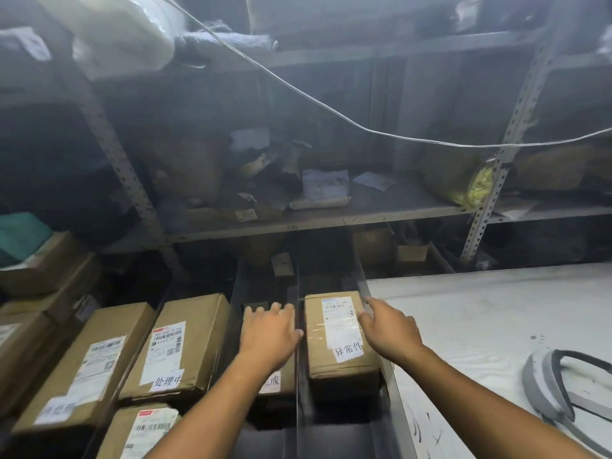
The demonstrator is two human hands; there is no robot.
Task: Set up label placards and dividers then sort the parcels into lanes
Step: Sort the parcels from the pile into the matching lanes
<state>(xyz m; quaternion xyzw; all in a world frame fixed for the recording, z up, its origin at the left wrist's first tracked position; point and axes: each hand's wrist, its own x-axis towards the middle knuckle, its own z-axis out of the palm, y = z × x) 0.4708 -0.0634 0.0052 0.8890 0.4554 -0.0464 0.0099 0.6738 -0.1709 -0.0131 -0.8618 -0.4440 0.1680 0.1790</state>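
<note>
Brown parcels lie in lanes split by clear upright dividers [298, 326]. My left hand [270, 329] rests flat, fingers spread, on a parcel [276, 382] whose paper label is partly hidden by my wrist. To its right, beyond a divider, lies a parcel [337, 339] with a shipping label and a handwritten paper label. My right hand [385, 329] reaches to that parcel's far right corner; its fingertips touch the clear divider [364, 289] there. Further left are a parcel [180, 346] and another parcel [89, 362], each with a handwritten label.
A white foam-covered surface [490, 326] lies to the right with a grey strap [563, 385] on it. Metal shelving [331, 220] full of packages stands behind. A cable [331, 107] hangs across. More boxes [39, 270] are stacked at left, and another parcel [145, 432] lies in front.
</note>
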